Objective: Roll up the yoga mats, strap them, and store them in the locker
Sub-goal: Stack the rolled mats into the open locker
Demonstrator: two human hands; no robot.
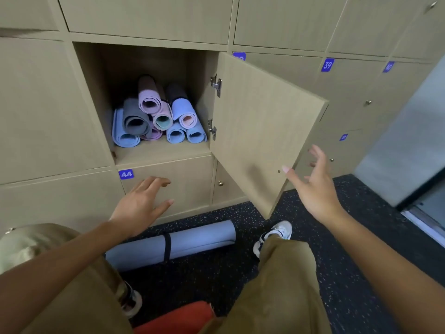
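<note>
An open locker [166, 153] holds several rolled yoga mats [156, 116] in blue, pink and grey, stacked with their ends facing me. Its door [260, 131] swings out to the right. On the floor below lies a rolled blue-grey mat [192, 239] with a black strap around it. My left hand [142, 203] hovers open in front of the door numbered 44, holding nothing. My right hand [313, 186] is open with fingers spread, at the lower outer corner of the open door; its thumb is at the door's face.
Closed lockers [43, 112] surround the open one, with blue number tags 39 [327, 65] and 44 [126, 174]. The floor [356, 273] is dark speckled rubber. My knees and white shoe [277, 235] are below. An orange-red object [178, 319] sits at the bottom edge.
</note>
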